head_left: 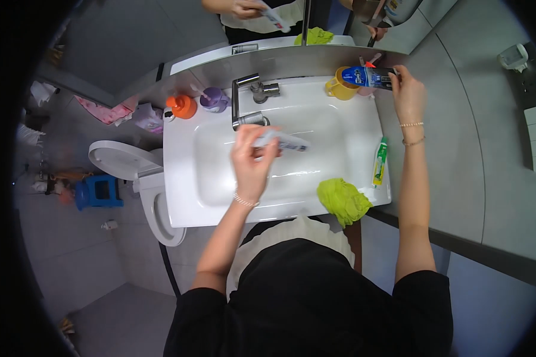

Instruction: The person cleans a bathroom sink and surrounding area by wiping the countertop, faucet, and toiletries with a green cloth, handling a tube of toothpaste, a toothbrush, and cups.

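Note:
Over the sink basin [220,190], my left hand [253,163] is closed around a white tube [293,143], slightly blurred, that points to the right. At the sink's far right corner, my right hand [410,95] pinches one end of a blue and black tube [366,77]. That tube lies across the view of a yellow mug [339,90], partly covering it; I cannot tell whether they touch. A toothbrush head [373,58] shows just behind the tube. On the right rim lies a green and yellow tube [380,162], apart from both hands.
A chrome faucet [239,101] reaches over the basin, close to my left hand. Along the back left rim stand an orange pump bottle [183,107] and a purple cup [214,100] with a toothbrush. A crumpled lime cloth [343,199] hangs at the front right edge. The toilet [158,208] stands left.

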A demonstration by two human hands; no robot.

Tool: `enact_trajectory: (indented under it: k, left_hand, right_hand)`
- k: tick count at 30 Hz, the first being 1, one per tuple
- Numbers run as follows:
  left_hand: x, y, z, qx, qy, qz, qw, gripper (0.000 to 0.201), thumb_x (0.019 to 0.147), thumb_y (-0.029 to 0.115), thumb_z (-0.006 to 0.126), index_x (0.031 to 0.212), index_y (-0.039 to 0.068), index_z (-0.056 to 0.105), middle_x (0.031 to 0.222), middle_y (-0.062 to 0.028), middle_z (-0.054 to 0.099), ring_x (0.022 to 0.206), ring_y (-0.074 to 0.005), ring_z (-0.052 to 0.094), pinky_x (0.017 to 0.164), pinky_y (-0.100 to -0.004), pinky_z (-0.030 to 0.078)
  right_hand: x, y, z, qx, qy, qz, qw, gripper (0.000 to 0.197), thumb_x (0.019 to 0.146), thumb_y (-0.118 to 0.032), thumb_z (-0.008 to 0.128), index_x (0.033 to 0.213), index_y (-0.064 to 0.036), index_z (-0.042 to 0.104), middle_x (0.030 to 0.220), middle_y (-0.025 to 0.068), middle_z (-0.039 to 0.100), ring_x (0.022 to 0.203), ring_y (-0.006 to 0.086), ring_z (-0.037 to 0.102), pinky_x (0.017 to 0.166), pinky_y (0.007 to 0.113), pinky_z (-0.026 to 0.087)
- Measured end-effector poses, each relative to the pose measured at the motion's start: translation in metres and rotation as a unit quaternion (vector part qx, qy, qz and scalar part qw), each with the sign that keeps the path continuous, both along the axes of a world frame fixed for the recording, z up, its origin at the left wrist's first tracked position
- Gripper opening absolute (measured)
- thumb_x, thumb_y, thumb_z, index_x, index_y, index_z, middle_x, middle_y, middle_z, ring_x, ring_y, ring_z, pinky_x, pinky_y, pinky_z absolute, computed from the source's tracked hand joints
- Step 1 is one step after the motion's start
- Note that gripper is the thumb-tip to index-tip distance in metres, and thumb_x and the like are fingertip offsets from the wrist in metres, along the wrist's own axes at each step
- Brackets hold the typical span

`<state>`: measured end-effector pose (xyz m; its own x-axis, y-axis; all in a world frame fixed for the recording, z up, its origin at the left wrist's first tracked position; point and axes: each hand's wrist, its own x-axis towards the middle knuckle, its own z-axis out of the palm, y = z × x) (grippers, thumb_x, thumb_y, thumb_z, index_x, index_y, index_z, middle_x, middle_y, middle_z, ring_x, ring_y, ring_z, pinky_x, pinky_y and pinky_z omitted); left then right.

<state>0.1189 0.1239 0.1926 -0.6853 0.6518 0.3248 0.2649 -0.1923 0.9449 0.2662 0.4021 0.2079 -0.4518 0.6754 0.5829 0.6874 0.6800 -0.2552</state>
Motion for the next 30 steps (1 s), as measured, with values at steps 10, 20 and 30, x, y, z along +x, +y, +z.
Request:
enact_trajectory:
  k: [10, 20, 30]
  left_hand:
    - [-0.011, -0.055, 0.026, 0.043, -0.013, 0.152, 0.987, 0.014, 0.084, 0.003, 0.047, 0.095, -0.003, 0.052, 0.096, -0.0134, 0.053, 0.065, -0.0150, 0.055, 0.056, -0.0243, 0.049]
    - [0.013, -0.028, 0.022, 0.024, -0.049, 0.071, 0.996, 0.015, 0.084, 0.004, 0.047, 0.096, -0.004, 0.050, 0.096, -0.0173, 0.057, 0.066, -0.0155, 0.057, 0.057, -0.0246, 0.049]
    - [0.014, -0.038, 0.015, -0.022, -0.048, 0.084, 0.995, 0.015, 0.085, 0.005, 0.048, 0.096, -0.004, 0.051, 0.096, -0.0161, 0.057, 0.066, -0.0144, 0.057, 0.060, -0.0245, 0.049]
  right_hand:
    - [0.039, 0.001, 0.019, 0.104, 0.014, -0.106, 0.989, 0.010, 0.075, -0.015, 0.057, 0.083, -0.0094, 0.059, 0.072, 0.0112, 0.060, 0.063, 0.0297, 0.059, 0.053, 0.038, 0.046]
    - [0.012, 0.044, -0.001, 0.071, -0.064, -0.112, 0.989, 0.011, 0.076, -0.018, 0.056, 0.086, -0.0123, 0.059, 0.068, 0.0128, 0.060, 0.062, 0.0313, 0.059, 0.053, 0.039, 0.047]
    - [-0.009, 0.066, -0.019, 0.067, -0.123, -0.065, 0.988, 0.012, 0.075, -0.009, 0.050, 0.083, -0.0079, 0.059, 0.071, 0.0127, 0.061, 0.064, 0.0308, 0.060, 0.055, 0.040, 0.049]
